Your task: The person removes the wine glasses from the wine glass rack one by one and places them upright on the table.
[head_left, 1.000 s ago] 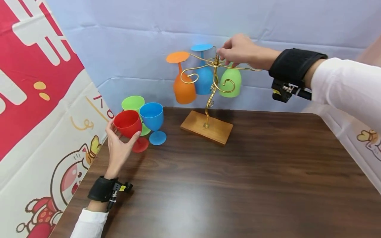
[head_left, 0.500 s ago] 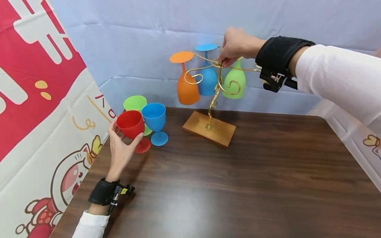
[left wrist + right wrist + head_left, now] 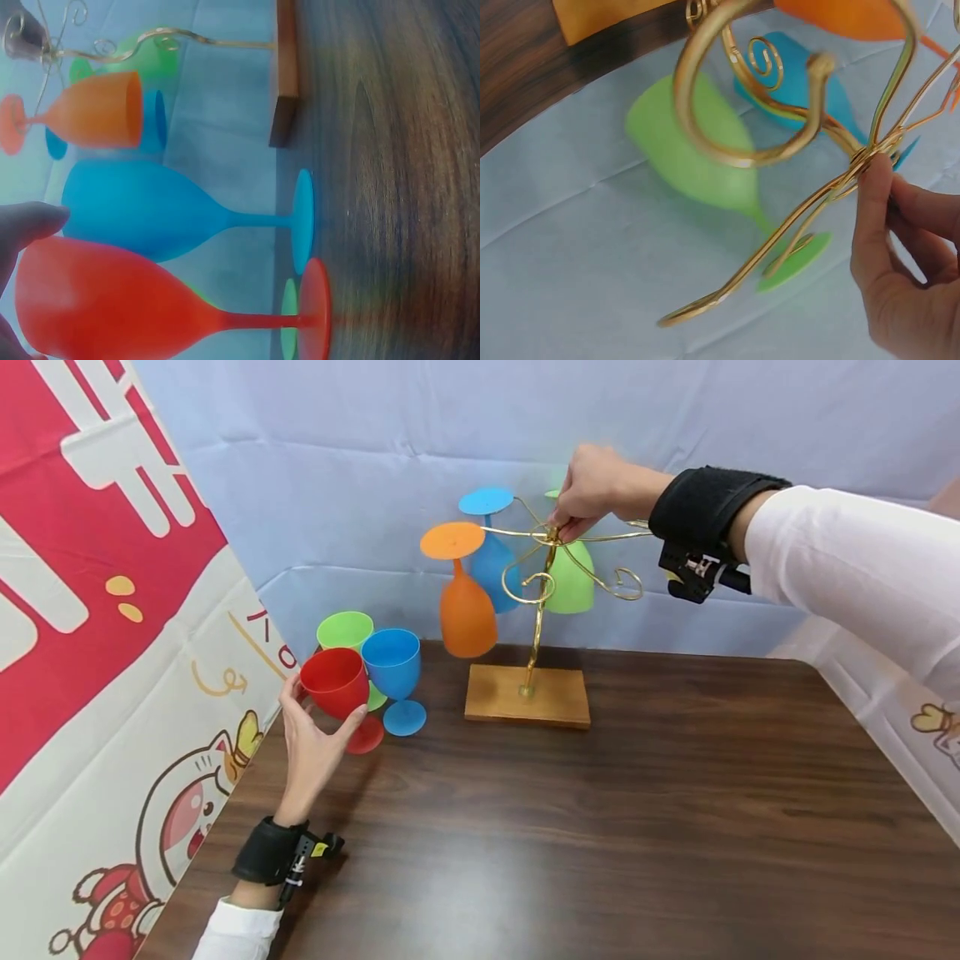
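Nearest, the left hand [image 3: 311, 752] is curved round the bowl of the red cup [image 3: 335, 687], upright in its grasp, a blue cup [image 3: 393, 670] just beyond. I'd guess light, stiff, slightly slick plastic, best held round the bowl or stem. Farther off, the right hand [image 3: 592, 485] pinches the gold rack [image 3: 537, 635] at its top, probably rigid but tippy.

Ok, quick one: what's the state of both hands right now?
Left hand: closed, holding the red goblet by its bowl.
Right hand: closed, pinching the gold rack at its top.
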`<state>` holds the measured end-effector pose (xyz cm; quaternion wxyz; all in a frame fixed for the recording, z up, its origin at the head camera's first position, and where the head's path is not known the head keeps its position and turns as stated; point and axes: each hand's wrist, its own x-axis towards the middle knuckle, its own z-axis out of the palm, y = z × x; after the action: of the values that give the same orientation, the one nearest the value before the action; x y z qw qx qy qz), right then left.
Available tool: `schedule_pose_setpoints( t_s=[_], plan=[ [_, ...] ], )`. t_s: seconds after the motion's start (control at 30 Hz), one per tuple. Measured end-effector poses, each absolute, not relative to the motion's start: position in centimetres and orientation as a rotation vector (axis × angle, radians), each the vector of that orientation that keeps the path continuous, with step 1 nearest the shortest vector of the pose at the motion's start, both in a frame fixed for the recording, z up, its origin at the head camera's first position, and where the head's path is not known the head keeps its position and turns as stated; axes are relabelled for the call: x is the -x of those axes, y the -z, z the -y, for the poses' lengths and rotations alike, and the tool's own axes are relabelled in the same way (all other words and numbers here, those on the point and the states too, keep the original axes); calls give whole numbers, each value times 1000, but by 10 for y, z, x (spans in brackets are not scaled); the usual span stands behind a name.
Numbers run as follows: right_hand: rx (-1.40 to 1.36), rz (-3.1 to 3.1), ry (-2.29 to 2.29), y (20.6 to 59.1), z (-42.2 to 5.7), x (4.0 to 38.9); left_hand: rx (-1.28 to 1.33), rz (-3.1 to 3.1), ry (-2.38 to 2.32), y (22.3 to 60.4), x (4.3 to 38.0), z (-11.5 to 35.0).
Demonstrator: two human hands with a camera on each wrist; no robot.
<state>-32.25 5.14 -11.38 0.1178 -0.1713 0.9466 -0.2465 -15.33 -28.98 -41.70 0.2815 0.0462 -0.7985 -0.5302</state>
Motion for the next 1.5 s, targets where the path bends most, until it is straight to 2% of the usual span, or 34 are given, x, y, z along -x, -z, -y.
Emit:
schedule_pose_setpoints(
  t_s=[0.27, 0.73, 0.83, 1.1, 1.5],
  plan=[
    [628, -2711, 643, 114, -60, 329, -117, 2142, 1416, 420, 155, 293],
    [1023, -2698, 360, 114, -81, 334, -125, 2174, 1398, 422, 154, 295],
    [991, -2705, 392, 113, -84, 333, -123, 2179, 1398, 424, 155, 295],
    [680, -2824, 440, 100, -67, 318, -119, 2176, 1406, 423, 158, 293],
    [399, -2782, 506, 111, -47, 308, -87, 2178, 1417, 420, 159, 288]
  ],
)
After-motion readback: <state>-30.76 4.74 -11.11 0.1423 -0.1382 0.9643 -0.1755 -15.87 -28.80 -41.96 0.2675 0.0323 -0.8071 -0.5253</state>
